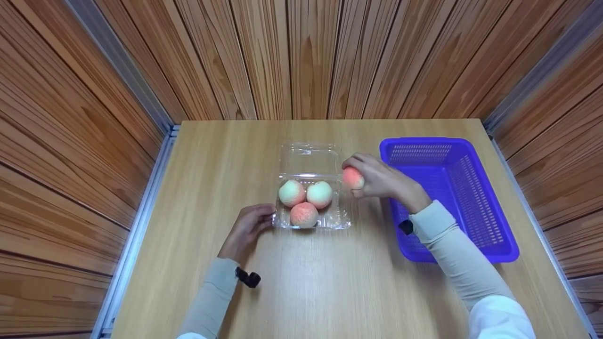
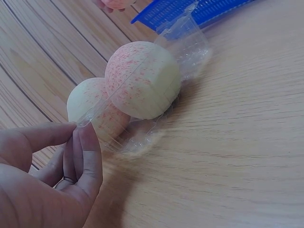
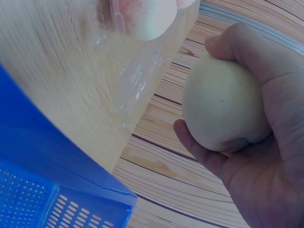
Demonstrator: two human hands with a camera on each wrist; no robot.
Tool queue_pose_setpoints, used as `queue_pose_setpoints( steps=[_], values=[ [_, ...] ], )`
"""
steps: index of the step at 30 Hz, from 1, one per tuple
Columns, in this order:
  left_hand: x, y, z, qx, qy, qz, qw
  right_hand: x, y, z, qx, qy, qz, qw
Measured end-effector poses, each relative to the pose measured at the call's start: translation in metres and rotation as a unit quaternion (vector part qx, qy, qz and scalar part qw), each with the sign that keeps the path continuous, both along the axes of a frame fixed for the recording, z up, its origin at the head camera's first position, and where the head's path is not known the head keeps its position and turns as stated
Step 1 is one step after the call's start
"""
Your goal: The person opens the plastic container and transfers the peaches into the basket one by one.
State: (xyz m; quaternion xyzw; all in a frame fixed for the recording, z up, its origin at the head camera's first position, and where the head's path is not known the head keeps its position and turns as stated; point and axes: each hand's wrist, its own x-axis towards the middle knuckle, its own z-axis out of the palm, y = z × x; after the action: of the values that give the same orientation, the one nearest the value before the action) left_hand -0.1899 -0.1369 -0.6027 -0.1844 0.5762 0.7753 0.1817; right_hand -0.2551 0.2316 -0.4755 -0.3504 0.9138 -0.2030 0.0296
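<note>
Peach (image 3: 221, 99) sits within curled fingers (image 3: 195, 146) of the right hand (image 1: 379, 180) while left fingers (image 2: 90, 159) pinch the clear box (image 1: 339, 216).

Head view: from my head, forward and down, over most of the table (image 1: 202, 179). Left wrist view: close, tilted, low across the table past my left fingers (image 2: 91, 164). Right wrist view: close, tilted, past my right fingers (image 3: 204, 155). All three share the basket (image 1: 494, 200) and the clear container (image 1: 338, 217).
</note>
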Motion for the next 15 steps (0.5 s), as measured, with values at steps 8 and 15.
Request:
queue_pose_setpoints(
  steps=[8, 15],
  values=[
    [0.0003, 0.0007, 0.0002, -0.004, 0.000, 0.009, 0.9999, -0.0021, 0.0043, 0.0018, 0.008, 0.009, -0.007, 1.000],
    [-0.0005, 0.0011, -0.0012, -0.013, 0.008, -0.003, 0.9999, -0.0020, 0.0083, 0.0040, 0.007, 0.016, -0.008, 1.000]
  ],
)
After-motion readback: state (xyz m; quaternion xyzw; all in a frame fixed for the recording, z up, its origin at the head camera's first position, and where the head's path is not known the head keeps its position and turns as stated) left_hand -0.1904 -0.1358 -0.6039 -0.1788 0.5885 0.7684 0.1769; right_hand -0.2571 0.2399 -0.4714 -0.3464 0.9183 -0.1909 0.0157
